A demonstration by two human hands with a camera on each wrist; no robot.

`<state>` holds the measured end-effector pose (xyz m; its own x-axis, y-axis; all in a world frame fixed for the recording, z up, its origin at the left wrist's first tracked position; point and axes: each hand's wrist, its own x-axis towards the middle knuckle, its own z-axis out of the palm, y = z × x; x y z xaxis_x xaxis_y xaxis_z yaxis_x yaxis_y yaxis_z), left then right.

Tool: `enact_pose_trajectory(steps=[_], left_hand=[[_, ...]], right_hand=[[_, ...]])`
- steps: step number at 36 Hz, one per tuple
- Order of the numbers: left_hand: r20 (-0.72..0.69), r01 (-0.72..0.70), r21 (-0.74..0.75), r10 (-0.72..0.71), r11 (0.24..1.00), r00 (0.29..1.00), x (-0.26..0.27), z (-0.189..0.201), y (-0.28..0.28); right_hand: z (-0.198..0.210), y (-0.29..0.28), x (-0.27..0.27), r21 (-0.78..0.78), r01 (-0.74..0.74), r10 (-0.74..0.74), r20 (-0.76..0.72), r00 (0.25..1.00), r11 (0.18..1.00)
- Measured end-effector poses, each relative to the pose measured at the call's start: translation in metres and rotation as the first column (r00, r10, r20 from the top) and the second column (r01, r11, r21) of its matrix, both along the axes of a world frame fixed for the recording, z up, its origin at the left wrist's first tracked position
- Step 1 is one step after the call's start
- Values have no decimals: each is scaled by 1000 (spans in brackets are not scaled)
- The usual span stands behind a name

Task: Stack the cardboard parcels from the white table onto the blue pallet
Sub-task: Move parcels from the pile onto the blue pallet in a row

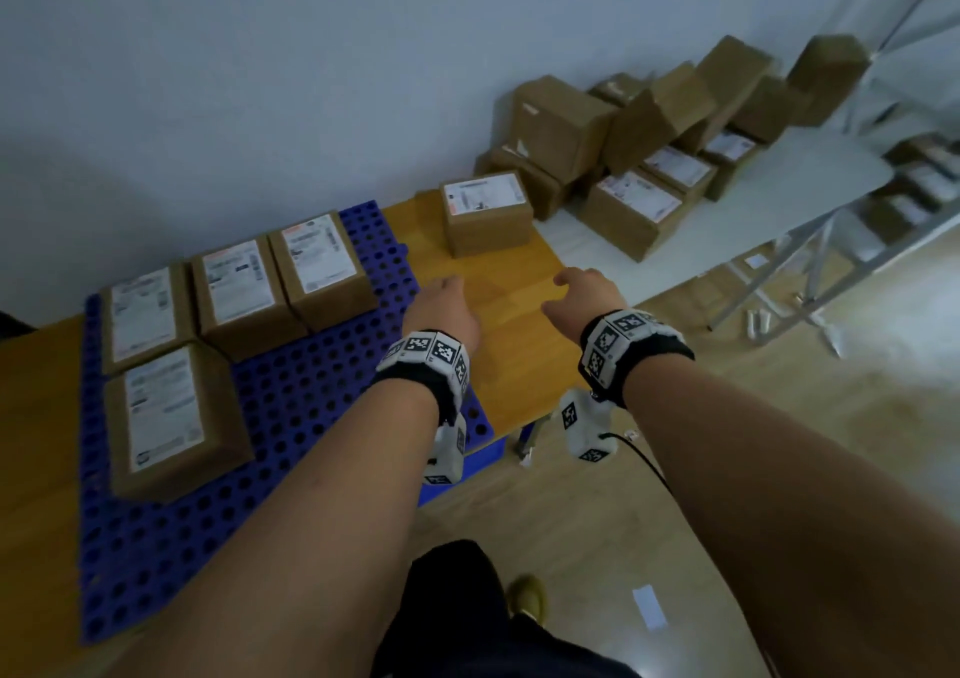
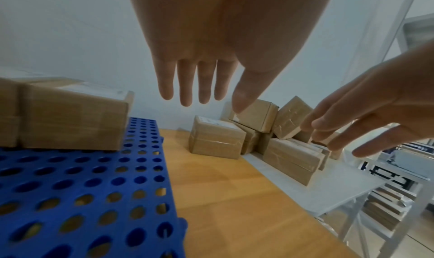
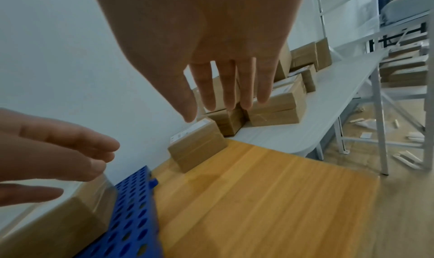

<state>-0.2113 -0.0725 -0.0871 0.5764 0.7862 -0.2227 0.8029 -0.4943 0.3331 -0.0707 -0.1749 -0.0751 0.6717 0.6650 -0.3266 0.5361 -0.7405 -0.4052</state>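
Several labelled cardboard parcels (image 1: 236,298) lie flat on the blue perforated pallet (image 1: 291,417), which sits on a wooden table (image 1: 498,324). One parcel (image 1: 485,212) stands alone on the wood near the wall, just short of the white table (image 1: 769,194). A jumbled heap of parcels (image 1: 654,126) covers that white table. My left hand (image 1: 441,298) and right hand (image 1: 579,290) hover side by side above the wood, in front of the lone parcel (image 2: 215,138) (image 3: 197,143). Both hands have straight fingers (image 2: 185,85) (image 3: 225,87) and hold nothing.
A metal shelf rack (image 1: 914,178) with more boxes stands at the far right. Scraps of paper and small debris (image 1: 758,319) lie on the wooden floor under the white table. A white wall (image 1: 260,80) backs both tables.
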Motion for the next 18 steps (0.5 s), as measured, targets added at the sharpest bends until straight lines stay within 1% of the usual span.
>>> enact_pose_trajectory(steps=[4,10,15,18], left_hand=[[-6,29,13,-29,999,1000,32,-3,8],[-9,61,24,-61,998,998,76,-10,42],[-25,51,57,-50,997,998,109,-13,76],[-37,53,68,-51,996,998,125,-16,94]], right_hand=[[-5,8,30,-5,0,0,12,1000,1000],[-10,37,69,-31,-6,8,50,999,1000],[-12,70,96,-73,-63,68,65,996,995],[-12,92,112,-64,-94,98,53,994,993]])
